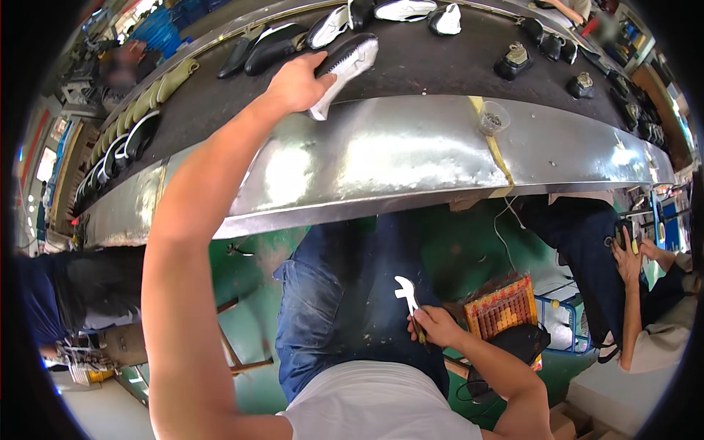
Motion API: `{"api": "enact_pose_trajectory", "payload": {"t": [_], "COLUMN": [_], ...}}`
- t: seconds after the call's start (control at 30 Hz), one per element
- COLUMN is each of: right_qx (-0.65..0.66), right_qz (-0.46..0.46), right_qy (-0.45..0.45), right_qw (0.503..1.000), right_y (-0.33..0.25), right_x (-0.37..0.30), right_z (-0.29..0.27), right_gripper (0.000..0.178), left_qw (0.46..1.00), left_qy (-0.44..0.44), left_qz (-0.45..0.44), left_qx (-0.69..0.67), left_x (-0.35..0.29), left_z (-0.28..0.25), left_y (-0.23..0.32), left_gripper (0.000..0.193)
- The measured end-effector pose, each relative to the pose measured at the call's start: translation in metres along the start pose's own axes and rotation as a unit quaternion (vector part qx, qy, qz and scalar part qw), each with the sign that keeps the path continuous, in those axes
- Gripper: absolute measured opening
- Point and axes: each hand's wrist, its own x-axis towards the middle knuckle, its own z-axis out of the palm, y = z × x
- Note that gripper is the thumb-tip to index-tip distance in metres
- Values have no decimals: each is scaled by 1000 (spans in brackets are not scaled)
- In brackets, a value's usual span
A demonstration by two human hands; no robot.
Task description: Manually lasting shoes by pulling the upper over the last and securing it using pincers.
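Observation:
My left arm reaches out over the dark conveyor belt (440, 70), and my left hand (299, 82) is closed on a shoe upper on its last (353, 72). Its side is black, and its pale underside faces to the right. Low over my lap, my right hand (438, 327) grips the handles of shiny steel pincers (408, 290). Their curved jaw and side stub point away from me. Beyond my left hand lie more black shoes (276, 50), some with white undersides turned up, such as the white-bottomed shoe (444, 20).
A metal ledge (352, 154) runs along the belt's near side, with a clear plastic cup (493, 118) of small bits on it. Olive shoes (176, 81) line the belt's left end. At right sits another person (631, 257); a beaded seat mat (502, 309) lies beside my leg.

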Motion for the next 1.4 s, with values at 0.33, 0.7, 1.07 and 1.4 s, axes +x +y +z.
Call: {"api": "enact_pose_trajectory", "payload": {"t": [0.33, 0.7, 1.07, 1.4], "right_qx": [81, 5, -8, -252], "right_qz": [21, 34, -161, -109], "right_qy": [1, -2, 17, -60], "right_qw": [997, 999, 987, 960], "right_y": [-14, -38, -67, -124], "right_x": [0, 0, -42, -60], "right_z": [-7, 4, 43, 80], "right_gripper": [36, 33, 28, 32], "left_qw": [995, 954, 833, 712], "left_qy": [-98, -201, 4, -17], "left_qz": [-26, -221, -110, -175], "left_qx": [20, 7, -543, -679], "left_x": [5, -65, -278, -371], "left_z": [17, -46, -35, 59], "left_y": [-56, -117, 25, 91], "left_gripper": [35, 75, 69, 78]}}
